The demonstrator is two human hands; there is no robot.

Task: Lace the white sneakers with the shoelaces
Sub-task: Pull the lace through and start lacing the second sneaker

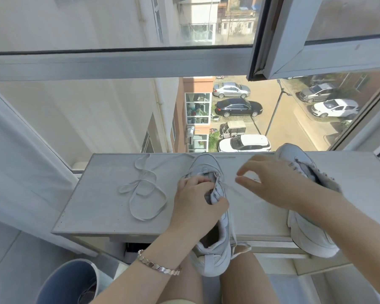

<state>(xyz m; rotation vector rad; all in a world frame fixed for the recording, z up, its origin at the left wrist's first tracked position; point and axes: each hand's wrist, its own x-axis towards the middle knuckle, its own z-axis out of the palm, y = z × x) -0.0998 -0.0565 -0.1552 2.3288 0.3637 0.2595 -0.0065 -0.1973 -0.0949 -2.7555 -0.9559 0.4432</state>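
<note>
Left hand [195, 202]: fingers curled and clamped on the upper edge of the centre sneaker [223, 229], thumb on the near side of the opening, fingertips tucked in at the eyelet row. A bracelet [160, 267] sits on this wrist.

Right hand [272, 183]: held above the table [97, 205] between the two shoes, fingers spread and relaxed, thumb and forefinger apart. Nothing is visibly held; whether a faint lace strand runs from the eyelets to this hand cannot be told.

Sneakers, count 2, white. The centre sneaker lies toe toward the window, with its heel overhanging the near edge of the table above the person's knees. The right sneaker [309, 235] lies at the right, partly covered by the right forearm, heel also past the near edge.

Shoelaces, count 2, white. The loose shoelace [143, 187] lies in open loops on the table, left of the centre sneaker. The second shoelace [241, 247] hangs along the right flank of the centre sneaker, over the table edge.

A round bucket [64, 279] stands on the floor at lower left
</note>
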